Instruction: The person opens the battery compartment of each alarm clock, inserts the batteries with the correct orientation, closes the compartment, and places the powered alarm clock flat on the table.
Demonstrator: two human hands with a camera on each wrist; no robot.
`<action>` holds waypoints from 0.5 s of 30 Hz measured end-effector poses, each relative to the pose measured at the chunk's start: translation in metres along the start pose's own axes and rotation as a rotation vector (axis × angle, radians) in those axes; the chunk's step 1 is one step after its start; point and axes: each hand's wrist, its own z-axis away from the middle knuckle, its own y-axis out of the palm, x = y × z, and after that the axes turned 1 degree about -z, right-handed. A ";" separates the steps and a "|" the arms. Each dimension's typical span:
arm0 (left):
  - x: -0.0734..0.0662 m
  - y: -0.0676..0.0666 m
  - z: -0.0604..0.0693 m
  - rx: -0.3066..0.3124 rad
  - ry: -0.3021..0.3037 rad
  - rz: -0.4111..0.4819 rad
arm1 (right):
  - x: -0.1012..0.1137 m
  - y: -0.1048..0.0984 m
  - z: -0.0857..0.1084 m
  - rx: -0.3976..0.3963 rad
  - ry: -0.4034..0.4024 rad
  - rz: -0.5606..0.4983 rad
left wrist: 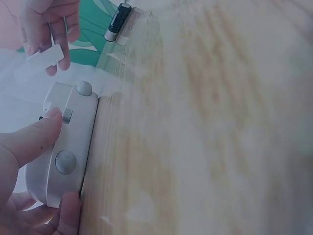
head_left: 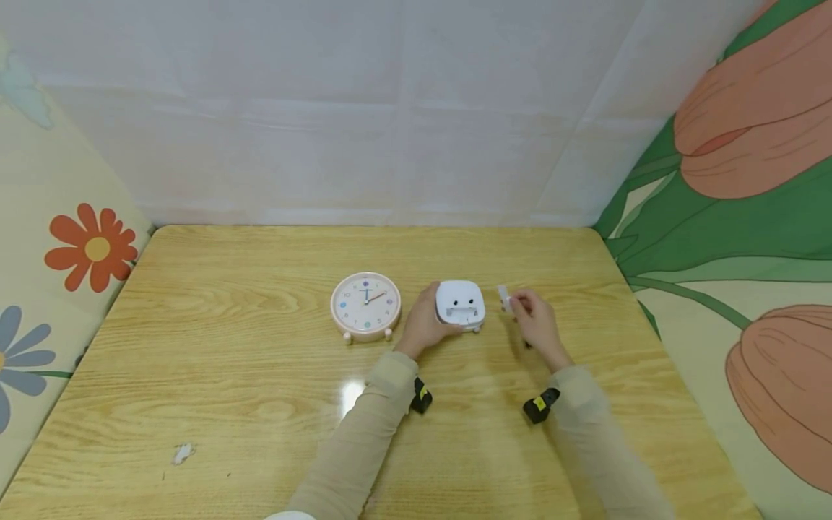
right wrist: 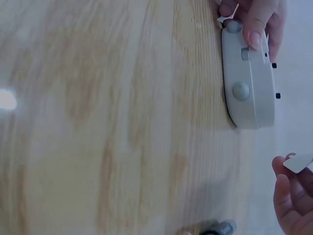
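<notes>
A white clock [head_left: 460, 295] lies with its back up on the table, its battery compartment uncovered. My left hand [head_left: 424, 324] grips the clock's left side, and the left wrist view shows the thumb [left wrist: 36, 137] on the edge that carries two round feet. To the right of the clock, raised off the table, my right hand [head_left: 539, 325] pinches a small white battery cover [head_left: 503, 295]. A dark battery [left wrist: 118, 22] lies on the table near the right hand. Whether the compartment holds a battery, I cannot tell.
A pink alarm clock [head_left: 366, 306] lies face up to the left of my left hand. The wooden table [head_left: 227, 347] has a pale worn patch [head_left: 183, 453] at front left. A white cloth wall [head_left: 292, 144] stands behind, with flower-patterned panels at both sides.
</notes>
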 end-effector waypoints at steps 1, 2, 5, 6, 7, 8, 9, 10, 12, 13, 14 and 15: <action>0.000 0.000 0.000 0.002 -0.003 -0.002 | -0.001 -0.002 -0.001 0.007 0.005 0.005; 0.000 0.000 0.000 0.004 -0.007 -0.002 | -0.003 -0.004 -0.002 0.012 0.010 0.008; 0.001 0.000 0.000 0.007 -0.013 -0.001 | -0.007 -0.009 -0.005 0.022 0.019 0.009; 0.001 0.001 0.000 0.006 -0.013 -0.002 | -0.008 -0.010 -0.006 0.025 0.026 0.009; 0.001 0.001 0.000 0.005 -0.012 -0.003 | -0.009 -0.011 -0.007 0.026 0.028 0.008; 0.001 0.001 0.000 0.002 -0.009 -0.002 | -0.011 -0.012 -0.008 0.028 0.030 0.010; 0.000 0.001 0.000 0.002 -0.008 -0.001 | -0.012 -0.013 -0.008 0.028 0.030 0.013; 0.000 0.001 0.000 0.002 -0.009 0.000 | -0.013 -0.013 -0.009 0.031 0.031 0.016; 0.000 0.000 0.000 0.001 -0.011 0.003 | -0.015 -0.013 -0.010 0.033 0.033 0.026; 0.000 0.000 0.000 0.001 -0.012 0.005 | -0.016 -0.013 -0.011 0.036 0.031 0.033; 0.000 0.000 0.000 0.003 -0.016 0.007 | -0.017 -0.013 -0.011 0.037 0.028 0.044; -0.001 0.001 0.000 0.004 -0.019 0.010 | -0.019 -0.013 -0.012 0.038 0.021 0.060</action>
